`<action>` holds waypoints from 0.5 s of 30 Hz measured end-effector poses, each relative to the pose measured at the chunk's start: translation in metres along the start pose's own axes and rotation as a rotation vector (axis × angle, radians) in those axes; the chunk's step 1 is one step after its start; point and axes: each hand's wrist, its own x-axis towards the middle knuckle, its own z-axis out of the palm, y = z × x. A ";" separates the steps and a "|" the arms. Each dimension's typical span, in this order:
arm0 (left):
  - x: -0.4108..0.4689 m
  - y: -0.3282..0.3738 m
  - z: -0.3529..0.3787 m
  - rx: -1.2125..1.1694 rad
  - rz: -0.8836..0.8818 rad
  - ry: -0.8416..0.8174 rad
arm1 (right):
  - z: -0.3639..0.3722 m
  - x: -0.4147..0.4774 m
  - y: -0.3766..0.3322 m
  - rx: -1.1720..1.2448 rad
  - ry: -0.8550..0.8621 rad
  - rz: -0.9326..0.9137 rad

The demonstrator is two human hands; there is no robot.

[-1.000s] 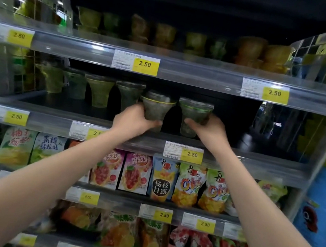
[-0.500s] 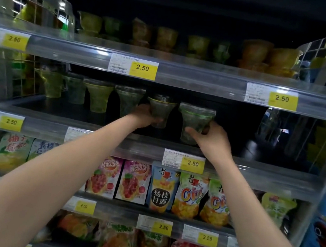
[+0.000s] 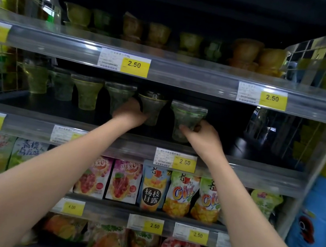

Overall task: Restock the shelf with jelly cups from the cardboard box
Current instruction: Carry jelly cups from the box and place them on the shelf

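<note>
shop shelves fill the view, dark at the back, with yellow price tags (image 3: 134, 64) stuck along each clear plastic front rail (image 3: 187, 77). the dark middle shelf (image 3: 250, 152) is where the job is going on. the left hand (image 3: 130, 113) is wrapped round the thin bottom of a clear jelly cup with a round dark lid (image 3: 152, 105), and the right hand (image 3: 204, 133) holds the bottom of a second clear jelly cup with a flat shiny top (image 3: 187, 114). both cups are at the right end of a row of green jelly cups (image 3: 86, 94), close beside each other but not touching. they may be standing on the shelf or just above it; i cannot tell which. the step looks like setting these two in line. next, i think the hands need to let go softly and pull straight back so nothing tips, then go for more. the cardboard box is not in view. the cups are wide at the top and thin at the bottom, smooth and a bit wobbly-looking, so a bump could knock them over. soft shiny snack bags (image 3: 124, 181) sit on the shelf below.
</note>
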 end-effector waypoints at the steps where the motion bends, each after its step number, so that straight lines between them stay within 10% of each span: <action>1: -0.004 0.002 -0.002 0.038 0.011 -0.004 | -0.001 0.000 0.000 0.014 -0.008 0.001; 15: -0.054 0.061 0.007 -0.669 0.157 -0.308 | 0.000 0.008 0.000 0.027 0.067 0.067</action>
